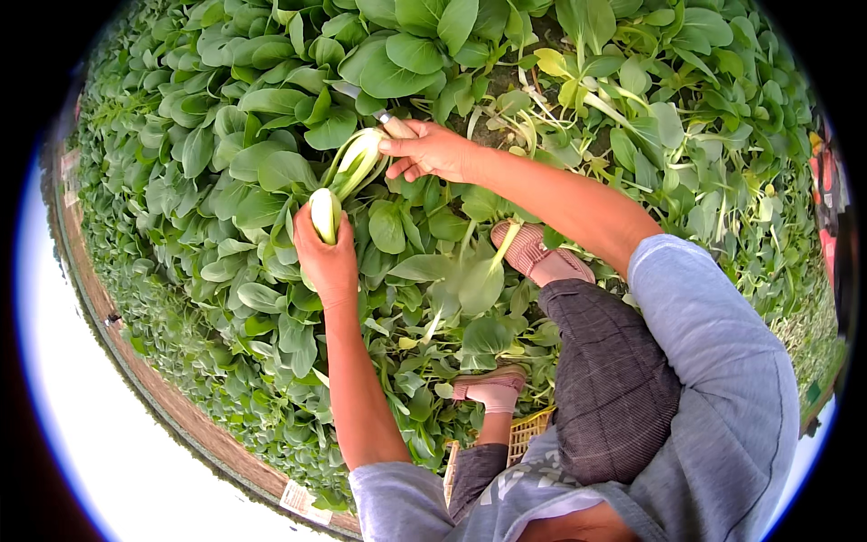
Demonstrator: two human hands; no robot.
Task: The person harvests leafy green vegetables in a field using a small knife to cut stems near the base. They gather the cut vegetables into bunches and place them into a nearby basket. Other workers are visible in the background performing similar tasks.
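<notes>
My left hand (326, 261) is closed around a head of pak choi (326, 211), its pale cut base pointing up between thumb and fingers. Just beyond it, a second pak choi (360, 157) with splayed pale stalks leans toward my right hand (430, 150). My right hand grips the wooden handle (398, 127) of a knife, and its thumb touches the base of that second plant. The knife's blade (347, 89) points away to the upper left, partly covered by leaves. Whether the left hand also holds the second plant's leaves is hidden.
Dense rows of pak choi (257, 162) surround me. Loose leaves and trimmed stalks (491, 271) litter the ground by my feet, in pink striped shoes (525, 247). A yellow plastic crate (530, 431) is behind my legs. A dirt path (169, 406) borders the field at left.
</notes>
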